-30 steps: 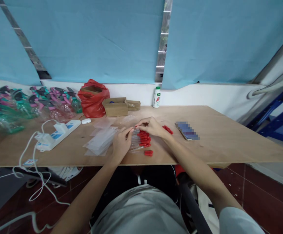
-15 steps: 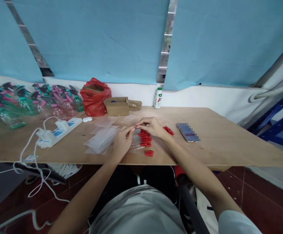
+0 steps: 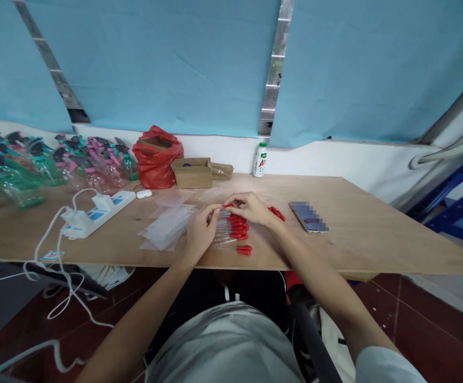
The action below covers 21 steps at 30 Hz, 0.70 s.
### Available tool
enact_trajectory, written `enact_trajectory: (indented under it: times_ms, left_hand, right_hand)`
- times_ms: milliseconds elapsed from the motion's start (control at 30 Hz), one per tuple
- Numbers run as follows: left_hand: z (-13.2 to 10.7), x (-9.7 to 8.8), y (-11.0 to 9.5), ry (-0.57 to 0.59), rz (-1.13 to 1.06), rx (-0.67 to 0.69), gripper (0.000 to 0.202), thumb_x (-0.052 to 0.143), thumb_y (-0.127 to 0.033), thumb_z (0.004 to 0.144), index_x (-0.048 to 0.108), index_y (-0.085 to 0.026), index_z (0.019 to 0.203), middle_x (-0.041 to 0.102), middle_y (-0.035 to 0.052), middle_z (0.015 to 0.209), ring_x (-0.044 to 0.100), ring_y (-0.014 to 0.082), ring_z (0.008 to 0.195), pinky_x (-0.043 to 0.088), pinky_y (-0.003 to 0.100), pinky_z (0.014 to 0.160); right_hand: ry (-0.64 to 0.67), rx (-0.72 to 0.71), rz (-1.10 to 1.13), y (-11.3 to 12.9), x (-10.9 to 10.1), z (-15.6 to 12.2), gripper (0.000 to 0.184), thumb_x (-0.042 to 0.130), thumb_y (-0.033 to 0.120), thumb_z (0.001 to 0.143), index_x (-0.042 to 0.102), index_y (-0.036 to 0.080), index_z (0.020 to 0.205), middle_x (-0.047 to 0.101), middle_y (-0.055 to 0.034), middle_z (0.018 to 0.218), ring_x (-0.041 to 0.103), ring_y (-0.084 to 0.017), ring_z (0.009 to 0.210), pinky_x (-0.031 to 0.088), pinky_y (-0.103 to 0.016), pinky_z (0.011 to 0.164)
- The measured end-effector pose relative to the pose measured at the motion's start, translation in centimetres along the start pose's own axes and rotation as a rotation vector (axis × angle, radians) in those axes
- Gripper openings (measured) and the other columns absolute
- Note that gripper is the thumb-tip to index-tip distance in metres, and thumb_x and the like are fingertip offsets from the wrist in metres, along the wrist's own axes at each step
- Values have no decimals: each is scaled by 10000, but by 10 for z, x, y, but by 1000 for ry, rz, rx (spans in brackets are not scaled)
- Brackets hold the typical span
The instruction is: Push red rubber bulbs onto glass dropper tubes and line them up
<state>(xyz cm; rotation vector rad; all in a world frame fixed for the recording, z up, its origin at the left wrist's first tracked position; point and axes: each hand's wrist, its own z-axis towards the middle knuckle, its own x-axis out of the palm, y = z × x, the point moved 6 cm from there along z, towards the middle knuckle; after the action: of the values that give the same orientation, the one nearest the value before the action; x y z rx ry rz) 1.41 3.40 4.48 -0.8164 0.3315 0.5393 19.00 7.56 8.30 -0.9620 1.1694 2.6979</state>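
Observation:
Just above the table, my left hand (image 3: 200, 229) and my right hand (image 3: 252, 207) meet fingertip to fingertip. Between them shows a red rubber bulb (image 3: 228, 206), pinched by my right fingers. My left thumb and finger are closed at its left end, on what looks like the dropper's glass tube, mostly hidden. Under and in front of the hands lie several glass droppers (image 3: 238, 229) with red bulbs pointing right. A small pile of loose red bulbs (image 3: 277, 213) rests beyond my right wrist. Clear plastic bags (image 3: 166, 227) are stacked left of my left hand.
Spray bottles (image 3: 40, 173) crowd the left rear. A power strip (image 3: 99, 213) with white cables lies nearer. Along the back stand a red plastic bag (image 3: 157, 165), a cardboard box (image 3: 192, 174) and a white bottle (image 3: 259, 160). A phone (image 3: 308, 217) lies right.
The hands stay nearly in place; more of the red bulb now shows between the fingertips. The view has shifted slightly.

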Motion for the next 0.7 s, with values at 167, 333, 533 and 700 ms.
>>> enact_trajectory:
  times_ms: [167, 333, 533, 700]
  left_hand:
    - [2, -2, -2, -27, -77, 20, 239, 553, -315, 1053, 764, -243, 1139, 795, 56, 1068, 732, 217, 963, 558, 354, 870]
    - [3, -1, -1, -15, -123, 8, 222, 589, -301, 1032, 788, -244, 1113, 788, 68, 1065, 726, 215, 944, 565, 345, 819]
    - [3, 1, 2, -31, -155, 5, 205, 624, -285, 1010, 808, -247, 1092, 798, 55, 1042, 726, 214, 933, 561, 351, 844]
    - [4, 3, 6, -37, -174, 26, 207, 631, -284, 1009, 817, -252, 1094, 802, 49, 1042, 727, 211, 941, 556, 351, 863]
  right_hand:
    - [-15, -86, 8, 4, -3, 0, 181, 725, 337, 959, 806, 179, 999, 781, -74, 993, 693, -195, 875, 516, -305, 807]
    - [-11, -138, 5, 7, -5, -1, 214, 729, 388, 971, 800, 187, 947, 769, -74, 942, 692, -201, 840, 519, -314, 806]
    - [17, -214, -86, 13, -5, -2, 290, 663, 444, 1020, 788, 190, 954, 763, -87, 941, 691, -212, 861, 521, -329, 835]
    - [17, -273, -112, 15, -5, -3, 315, 627, 454, 1042, 787, 191, 973, 774, -101, 962, 701, -224, 890, 530, -349, 863]
